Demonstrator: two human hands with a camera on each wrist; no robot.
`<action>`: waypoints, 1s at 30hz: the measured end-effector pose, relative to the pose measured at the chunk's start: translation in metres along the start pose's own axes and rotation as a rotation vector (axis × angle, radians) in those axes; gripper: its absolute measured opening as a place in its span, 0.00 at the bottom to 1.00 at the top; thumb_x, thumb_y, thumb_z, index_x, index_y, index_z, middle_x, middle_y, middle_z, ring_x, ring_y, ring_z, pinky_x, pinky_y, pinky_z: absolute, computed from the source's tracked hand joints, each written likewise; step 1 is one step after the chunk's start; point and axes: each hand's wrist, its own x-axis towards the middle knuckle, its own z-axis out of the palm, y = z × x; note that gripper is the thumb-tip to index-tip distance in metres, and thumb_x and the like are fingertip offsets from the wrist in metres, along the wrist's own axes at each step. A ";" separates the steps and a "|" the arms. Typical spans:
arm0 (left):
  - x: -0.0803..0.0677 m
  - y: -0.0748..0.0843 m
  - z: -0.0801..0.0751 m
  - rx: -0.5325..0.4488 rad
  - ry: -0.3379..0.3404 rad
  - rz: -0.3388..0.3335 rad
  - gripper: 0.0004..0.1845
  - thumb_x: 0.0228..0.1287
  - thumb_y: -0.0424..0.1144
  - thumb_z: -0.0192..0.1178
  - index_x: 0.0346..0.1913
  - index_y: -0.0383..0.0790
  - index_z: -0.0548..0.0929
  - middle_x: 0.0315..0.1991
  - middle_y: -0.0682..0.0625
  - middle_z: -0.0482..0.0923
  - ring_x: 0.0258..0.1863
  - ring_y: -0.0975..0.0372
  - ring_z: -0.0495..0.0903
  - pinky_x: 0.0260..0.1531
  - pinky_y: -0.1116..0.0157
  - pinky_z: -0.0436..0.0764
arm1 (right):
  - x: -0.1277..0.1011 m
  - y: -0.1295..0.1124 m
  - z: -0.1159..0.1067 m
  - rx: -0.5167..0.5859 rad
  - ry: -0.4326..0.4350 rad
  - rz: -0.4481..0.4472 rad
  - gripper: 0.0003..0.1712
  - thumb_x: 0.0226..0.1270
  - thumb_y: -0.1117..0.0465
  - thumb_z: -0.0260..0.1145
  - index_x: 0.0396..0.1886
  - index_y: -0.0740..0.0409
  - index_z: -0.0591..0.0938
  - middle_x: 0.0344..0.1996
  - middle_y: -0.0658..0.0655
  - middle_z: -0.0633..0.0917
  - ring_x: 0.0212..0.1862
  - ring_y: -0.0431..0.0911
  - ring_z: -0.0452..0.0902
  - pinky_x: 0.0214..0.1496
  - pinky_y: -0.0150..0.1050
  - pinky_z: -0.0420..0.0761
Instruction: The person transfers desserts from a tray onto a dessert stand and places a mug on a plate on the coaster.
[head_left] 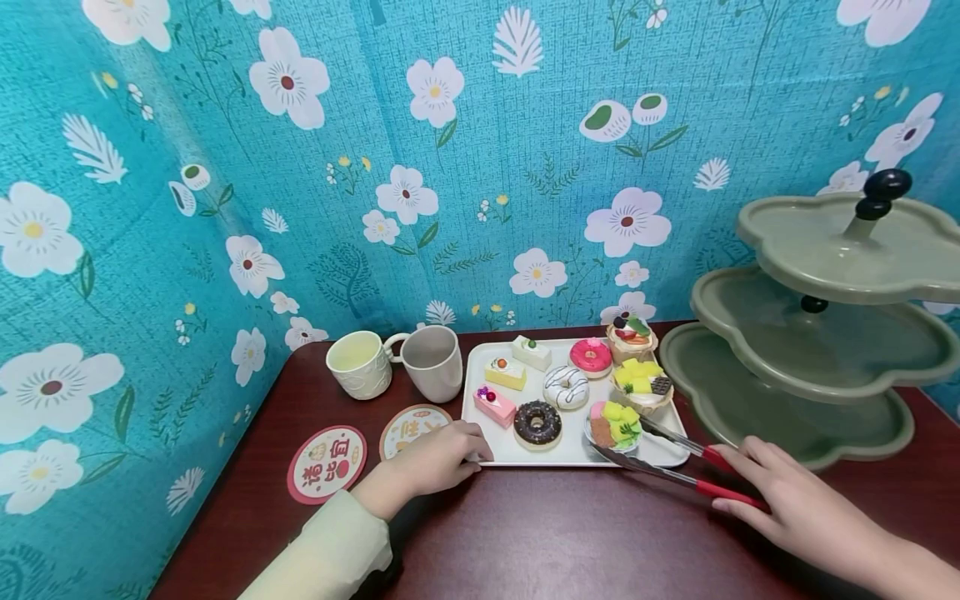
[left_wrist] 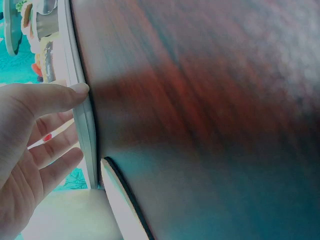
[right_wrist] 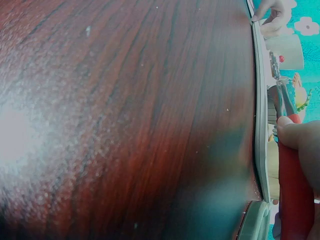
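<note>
My left hand (head_left: 442, 457) holds the near left corner of a white rectangular tray (head_left: 540, 464). In the left wrist view the thumb lies against the tray's outer rim (left_wrist: 85, 122), with the fingers on the other side. My right hand (head_left: 795, 500) grips red-handled metal tongs (head_left: 678, 478). Their spread arms reach over the tray's near right corner, tips on either side of a small clear bowl of toy fruit salad (head_left: 615, 427). Behind that bowl stand a mango tart (head_left: 642, 383) and a fruit tart (head_left: 631, 337).
Toy donuts (head_left: 537, 425) and cake slices (head_left: 495, 406) fill the tray's left and middle. A green three-tier stand (head_left: 787, 417) rises at right. Left of the tray are a yellow cup (head_left: 360, 367), a grey mug (head_left: 432, 363) and two round coasters (head_left: 327, 464). A floral cloth (head_left: 480, 167) hangs behind.
</note>
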 end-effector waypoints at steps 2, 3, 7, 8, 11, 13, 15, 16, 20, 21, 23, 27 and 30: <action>0.000 0.000 0.000 -0.003 0.001 -0.001 0.07 0.64 0.28 0.69 0.42 0.42 0.90 0.39 0.53 0.82 0.42 0.64 0.79 0.46 0.67 0.80 | 0.000 -0.001 0.000 -0.005 0.007 -0.009 0.32 0.50 0.49 0.84 0.53 0.60 0.86 0.35 0.41 0.67 0.35 0.33 0.59 0.32 0.30 0.64; 0.000 0.000 0.000 -0.004 0.001 -0.001 0.07 0.64 0.28 0.69 0.42 0.42 0.90 0.39 0.53 0.82 0.42 0.64 0.79 0.46 0.67 0.80 | -0.001 -0.001 -0.001 -0.007 0.012 -0.015 0.32 0.50 0.49 0.84 0.53 0.60 0.86 0.35 0.41 0.67 0.35 0.33 0.59 0.32 0.30 0.64; 0.000 -0.001 0.001 0.004 0.003 0.004 0.07 0.64 0.28 0.69 0.42 0.42 0.90 0.39 0.53 0.82 0.42 0.64 0.79 0.46 0.67 0.80 | -0.001 -0.004 -0.002 -0.011 0.021 -0.025 0.33 0.50 0.48 0.84 0.54 0.60 0.86 0.35 0.40 0.67 0.36 0.33 0.59 0.32 0.30 0.64; 0.000 -0.001 0.001 0.007 0.005 0.007 0.07 0.63 0.28 0.69 0.42 0.42 0.90 0.39 0.53 0.82 0.42 0.64 0.79 0.46 0.67 0.80 | -0.001 -0.005 -0.003 -0.011 0.020 -0.022 0.34 0.50 0.48 0.84 0.54 0.60 0.86 0.35 0.40 0.67 0.36 0.33 0.59 0.32 0.29 0.64; 0.000 -0.001 0.001 0.012 0.008 0.011 0.08 0.63 0.28 0.69 0.42 0.42 0.90 0.39 0.53 0.82 0.42 0.64 0.79 0.46 0.67 0.80 | 0.000 -0.008 -0.005 -0.013 0.026 -0.019 0.34 0.50 0.48 0.84 0.54 0.60 0.86 0.35 0.40 0.67 0.36 0.33 0.59 0.32 0.29 0.65; -0.001 -0.001 0.001 0.011 0.011 0.012 0.08 0.63 0.28 0.69 0.42 0.42 0.90 0.39 0.53 0.82 0.42 0.64 0.79 0.46 0.67 0.80 | 0.000 -0.009 -0.006 -0.018 0.031 -0.021 0.33 0.50 0.48 0.84 0.54 0.60 0.86 0.35 0.40 0.67 0.36 0.33 0.59 0.32 0.29 0.65; -0.001 -0.001 0.001 0.008 0.010 0.011 0.07 0.63 0.28 0.69 0.42 0.42 0.90 0.39 0.53 0.82 0.42 0.64 0.79 0.46 0.67 0.80 | 0.001 -0.010 -0.008 -0.024 0.040 -0.029 0.33 0.49 0.49 0.84 0.53 0.60 0.86 0.35 0.40 0.67 0.36 0.33 0.60 0.33 0.30 0.65; -0.001 -0.001 0.001 0.006 0.011 0.009 0.07 0.63 0.28 0.69 0.42 0.42 0.90 0.39 0.53 0.82 0.42 0.64 0.79 0.46 0.67 0.80 | 0.001 -0.010 -0.008 -0.027 0.041 -0.031 0.33 0.49 0.49 0.84 0.53 0.60 0.86 0.35 0.40 0.66 0.37 0.34 0.60 0.33 0.30 0.65; -0.001 -0.001 0.001 0.003 0.011 0.009 0.08 0.63 0.27 0.68 0.42 0.41 0.90 0.39 0.53 0.82 0.42 0.64 0.80 0.46 0.67 0.80 | 0.000 -0.011 -0.012 -0.041 0.037 -0.021 0.34 0.47 0.49 0.85 0.53 0.60 0.86 0.35 0.41 0.67 0.37 0.35 0.61 0.32 0.31 0.67; -0.001 -0.001 0.001 0.003 0.011 0.010 0.08 0.63 0.27 0.68 0.42 0.41 0.90 0.39 0.53 0.82 0.42 0.64 0.80 0.46 0.67 0.80 | 0.000 -0.011 -0.013 -0.044 0.029 -0.012 0.34 0.47 0.49 0.85 0.53 0.61 0.86 0.35 0.41 0.68 0.37 0.35 0.61 0.32 0.31 0.67; -0.001 -0.002 0.001 0.005 0.010 0.011 0.08 0.63 0.27 0.68 0.42 0.41 0.90 0.39 0.53 0.82 0.42 0.64 0.79 0.46 0.67 0.80 | -0.001 -0.012 -0.015 -0.051 0.019 0.002 0.35 0.47 0.50 0.85 0.53 0.61 0.86 0.35 0.41 0.68 0.37 0.36 0.62 0.31 0.32 0.68; -0.001 -0.002 0.001 0.003 0.009 0.008 0.08 0.63 0.26 0.68 0.41 0.41 0.90 0.39 0.53 0.82 0.42 0.64 0.79 0.46 0.68 0.80 | -0.004 -0.011 -0.019 -0.057 0.017 0.018 0.36 0.46 0.50 0.85 0.54 0.62 0.85 0.36 0.42 0.70 0.37 0.36 0.62 0.30 0.33 0.69; 0.000 -0.001 0.001 0.004 0.006 0.009 0.08 0.63 0.27 0.68 0.42 0.41 0.90 0.39 0.53 0.82 0.42 0.63 0.80 0.47 0.67 0.80 | -0.007 -0.009 -0.022 -0.064 0.036 0.015 0.36 0.45 0.50 0.85 0.53 0.63 0.86 0.36 0.43 0.71 0.37 0.37 0.63 0.30 0.34 0.70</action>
